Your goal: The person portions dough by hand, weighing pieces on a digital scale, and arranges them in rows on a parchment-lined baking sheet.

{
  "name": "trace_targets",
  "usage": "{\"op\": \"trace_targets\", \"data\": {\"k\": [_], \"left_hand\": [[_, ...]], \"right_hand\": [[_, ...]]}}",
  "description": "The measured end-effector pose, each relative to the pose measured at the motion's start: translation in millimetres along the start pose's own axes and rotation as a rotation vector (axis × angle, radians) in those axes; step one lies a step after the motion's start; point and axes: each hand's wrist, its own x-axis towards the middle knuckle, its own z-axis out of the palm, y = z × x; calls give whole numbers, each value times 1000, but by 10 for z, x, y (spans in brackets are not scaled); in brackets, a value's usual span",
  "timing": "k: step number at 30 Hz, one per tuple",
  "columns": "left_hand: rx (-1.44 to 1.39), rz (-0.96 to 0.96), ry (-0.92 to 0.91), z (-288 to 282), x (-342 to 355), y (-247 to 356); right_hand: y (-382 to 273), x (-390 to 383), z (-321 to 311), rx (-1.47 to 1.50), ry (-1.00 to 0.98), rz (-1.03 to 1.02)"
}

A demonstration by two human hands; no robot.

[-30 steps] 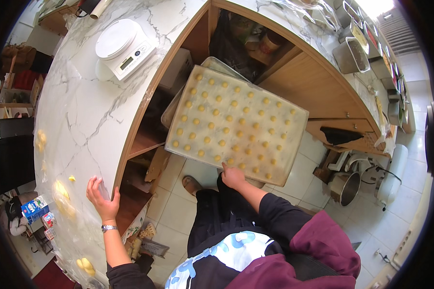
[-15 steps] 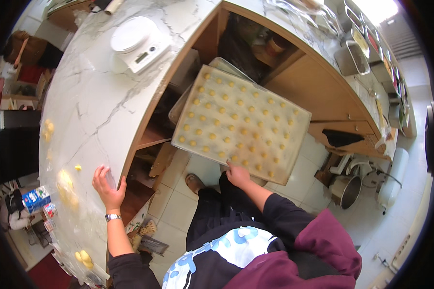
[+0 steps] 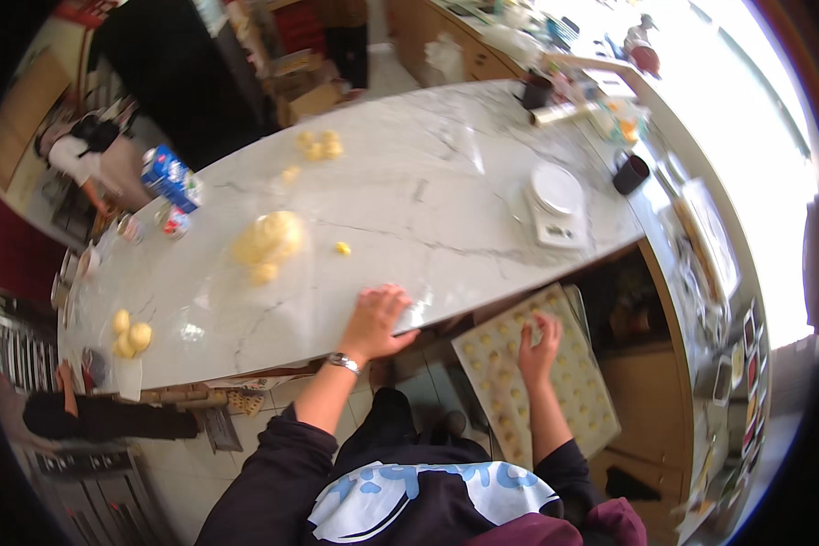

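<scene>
My left hand rests with spread fingers along the near edge of the marble counter. Lower right, my right hand is over the upper part of a tray of small pale-yellow dough balls, fingers curved and apart; whether it touches them is unclear. This tray lies atop another one, partly inside the cabinet below the counter. On the counter are a yellow dough mass on plastic film, a small yellow piece, dough pieces at left, more farther back and a white scale.
A blue-and-white carton, cans and a dark mug stand on the counter. Metal containers line the right side. Co-workers show at upper left, lower left and top. A stainless oven is at bottom left.
My view has swung toward the counter, putting the tray lower right. My right hand has moved from the tray's near edge to over the dough balls. My left hand stays at the counter edge.
</scene>
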Motion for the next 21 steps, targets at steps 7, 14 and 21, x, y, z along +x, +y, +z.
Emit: {"op": "trace_targets", "data": {"k": [7,14,21], "left_hand": [[-382,79,199,-73,-166,-38],[-154,-232,323,-747,-1107,-522],[-11,-451,372,-933,-1465,-1213]], "right_hand": [[37,2122,610,-650,-116,247],[93,2339,744,-766,-188,501],[-616,1653,1067,-683,-185,238]]}}
